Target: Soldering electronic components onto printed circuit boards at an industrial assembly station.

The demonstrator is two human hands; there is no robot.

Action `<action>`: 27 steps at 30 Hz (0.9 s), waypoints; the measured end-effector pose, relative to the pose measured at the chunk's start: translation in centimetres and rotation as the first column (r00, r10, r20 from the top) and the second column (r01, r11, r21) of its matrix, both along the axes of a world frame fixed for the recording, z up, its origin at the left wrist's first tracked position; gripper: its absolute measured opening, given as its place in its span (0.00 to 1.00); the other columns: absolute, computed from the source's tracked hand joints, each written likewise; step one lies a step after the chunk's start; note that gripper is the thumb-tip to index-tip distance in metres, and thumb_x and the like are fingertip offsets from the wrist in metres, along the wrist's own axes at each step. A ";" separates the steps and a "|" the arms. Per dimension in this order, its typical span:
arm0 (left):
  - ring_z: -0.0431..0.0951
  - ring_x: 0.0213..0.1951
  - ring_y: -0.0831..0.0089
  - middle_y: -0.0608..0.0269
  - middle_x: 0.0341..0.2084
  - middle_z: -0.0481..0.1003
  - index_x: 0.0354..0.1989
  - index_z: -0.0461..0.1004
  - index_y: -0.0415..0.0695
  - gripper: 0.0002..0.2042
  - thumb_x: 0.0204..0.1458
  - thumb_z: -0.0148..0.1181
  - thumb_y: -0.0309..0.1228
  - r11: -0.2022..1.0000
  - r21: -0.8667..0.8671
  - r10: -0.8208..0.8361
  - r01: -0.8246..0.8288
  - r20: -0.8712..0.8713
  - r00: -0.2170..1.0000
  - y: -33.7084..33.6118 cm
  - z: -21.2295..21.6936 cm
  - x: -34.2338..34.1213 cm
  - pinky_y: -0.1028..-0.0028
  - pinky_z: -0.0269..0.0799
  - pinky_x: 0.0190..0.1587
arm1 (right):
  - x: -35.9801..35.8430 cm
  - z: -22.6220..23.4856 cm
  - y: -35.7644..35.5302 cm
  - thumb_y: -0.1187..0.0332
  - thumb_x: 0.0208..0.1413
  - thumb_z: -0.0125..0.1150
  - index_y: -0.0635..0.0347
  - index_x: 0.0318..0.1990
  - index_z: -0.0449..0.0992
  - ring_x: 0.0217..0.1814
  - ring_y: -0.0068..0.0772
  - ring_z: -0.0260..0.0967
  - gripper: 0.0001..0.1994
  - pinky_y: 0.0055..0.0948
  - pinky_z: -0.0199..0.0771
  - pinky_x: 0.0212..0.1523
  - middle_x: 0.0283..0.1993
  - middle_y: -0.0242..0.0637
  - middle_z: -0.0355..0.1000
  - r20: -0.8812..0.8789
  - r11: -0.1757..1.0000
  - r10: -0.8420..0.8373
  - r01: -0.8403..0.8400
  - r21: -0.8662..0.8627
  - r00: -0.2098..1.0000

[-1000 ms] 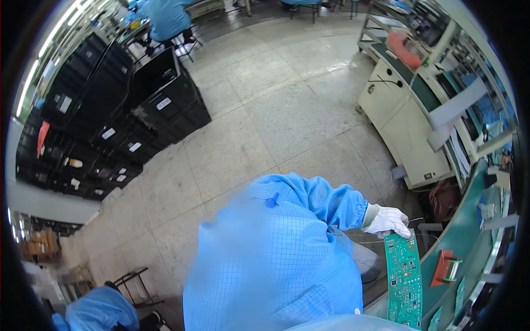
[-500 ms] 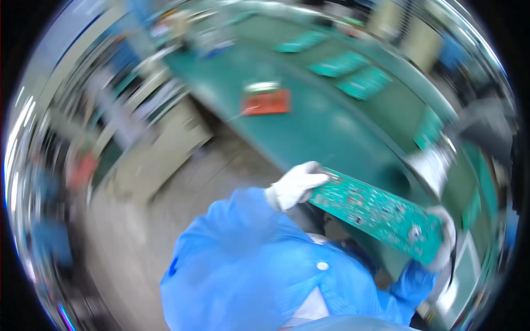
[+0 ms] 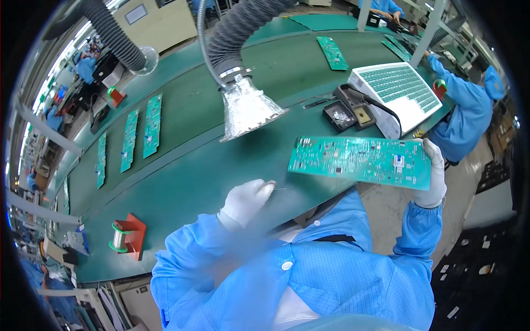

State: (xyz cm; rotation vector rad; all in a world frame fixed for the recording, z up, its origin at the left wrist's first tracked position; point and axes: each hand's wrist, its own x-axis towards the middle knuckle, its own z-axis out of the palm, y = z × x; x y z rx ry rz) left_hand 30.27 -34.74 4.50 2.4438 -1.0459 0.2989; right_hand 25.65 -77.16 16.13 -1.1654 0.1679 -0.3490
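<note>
My right hand (image 3: 435, 175), in a white glove, grips the right end of a long green circuit board (image 3: 359, 161). The board is held above the bench's near edge, its populated face showing, with a small white-and-blue part near the gripped end. To its left my gloved left hand (image 3: 247, 202) is closed in a pinch, apart from the board. A short length of thin solder wire (image 3: 281, 189) sticks out from its fingertips. A spool of solder wire (image 3: 119, 237) sits on a red stand (image 3: 134, 236) at the left of the bench.
A foil-covered fume hood (image 3: 245, 107) hangs over the green bench (image 3: 193, 193). Behind the board are a soldering-iron stand (image 3: 356, 107) and a white tray (image 3: 406, 91) of small green boards. More circuit boards (image 3: 153, 126) lie on the belt. A co-worker (image 3: 466, 116) sits at the right.
My left hand has let go of the board's left end, moved away to the left, and now pinches the wire. The view has swung right; my right hand still holds the board.
</note>
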 end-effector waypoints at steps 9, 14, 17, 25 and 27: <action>0.78 0.23 0.61 0.60 0.19 0.75 0.29 0.75 0.49 0.10 0.57 0.61 0.41 0.984 0.006 0.175 -0.177 0.121 0.977 -1.9 -0.8 1.8 0.64 0.73 0.26 | 2.8 -1.8 -0.6 0.67 0.67 0.53 0.63 0.56 0.72 0.55 0.30 0.73 0.14 0.31 0.73 0.57 0.51 0.38 0.75 0.199 0.981 -0.093 0.124 -0.152 0.976; 0.78 0.23 0.61 0.60 0.18 0.74 0.25 0.75 0.49 0.12 0.56 0.61 0.41 0.960 -0.052 0.280 -0.276 0.097 0.955 -0.7 -1.0 2.6 0.65 0.73 0.25 | 5.0 -3.1 1.0 0.67 0.67 0.53 0.61 0.56 0.72 0.58 0.29 0.71 0.14 0.30 0.74 0.56 0.53 0.37 0.73 0.132 1.000 -0.031 0.031 0.002 0.991; 0.78 0.23 0.61 0.59 0.17 0.74 0.23 0.75 0.49 0.14 0.56 0.61 0.43 0.968 0.007 0.248 -0.249 0.059 0.967 -0.6 -1.4 2.6 0.64 0.73 0.25 | 5.3 -2.9 2.2 0.66 0.66 0.55 0.61 0.54 0.74 0.56 0.29 0.72 0.14 0.31 0.74 0.57 0.52 0.34 0.75 0.144 0.999 -0.011 0.006 0.038 0.990; 0.78 0.22 0.63 0.61 0.17 0.74 0.21 0.73 0.49 0.17 0.54 0.60 0.48 0.964 0.261 0.014 -0.050 0.136 0.991 -1.0 -0.6 1.7 0.64 0.72 0.25 | 5.9 -2.7 2.6 0.65 0.64 0.57 0.61 0.55 0.73 0.55 0.29 0.72 0.15 0.33 0.75 0.56 0.50 0.35 0.75 0.101 0.998 0.063 -0.061 -0.028 0.993; 0.77 0.21 0.62 0.61 0.17 0.74 0.20 0.73 0.49 0.18 0.55 0.59 0.48 0.983 0.171 0.036 -0.061 0.146 0.989 -0.9 -0.9 1.7 0.63 0.71 0.24 | 6.2 -0.7 3.5 0.63 0.65 0.55 0.60 0.56 0.72 0.52 0.30 0.74 0.15 0.35 0.76 0.54 0.48 0.36 0.75 0.075 0.997 0.077 -0.078 -0.002 0.994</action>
